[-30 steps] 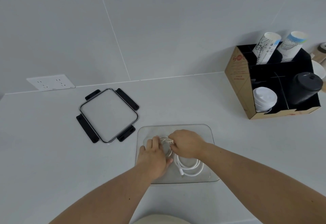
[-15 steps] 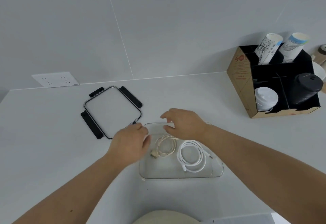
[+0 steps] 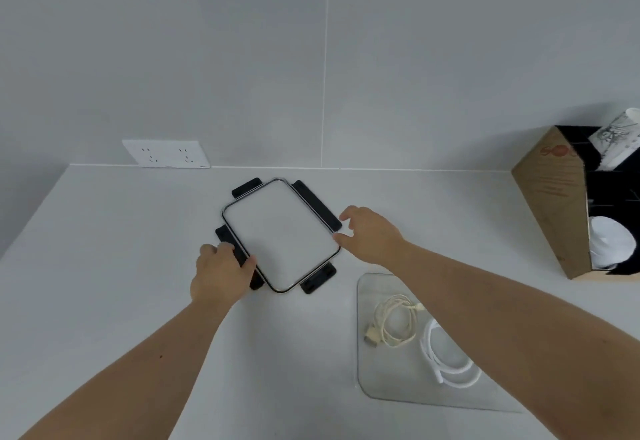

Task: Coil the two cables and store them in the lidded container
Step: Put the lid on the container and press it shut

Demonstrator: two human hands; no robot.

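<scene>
Left hand (image 3: 221, 273) grips the lid (image 3: 280, 231) by its left edge. Right hand (image 3: 370, 235) is spread, thumb at the lid's right edge, contact unclear. Container (image 3: 381, 380) holds 2 coils, nearer than the right hand, under that forearm.

Risks:
- Cream cable (image 3: 382, 322) springs up and gets pinched under the lid.
- Loose clips (image 3: 317, 205) fold under the rim.

White cable (image 3: 427, 346) is partly hidden by the forearm.

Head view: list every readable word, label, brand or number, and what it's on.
Cardboard cup holder: red logo, first letter looks like "S", the rest is blurred; the faint print lines below it are unreadable.
Paper cup: black sketch pattern, no legible words.
Wall socket: no legible markings.
</scene>
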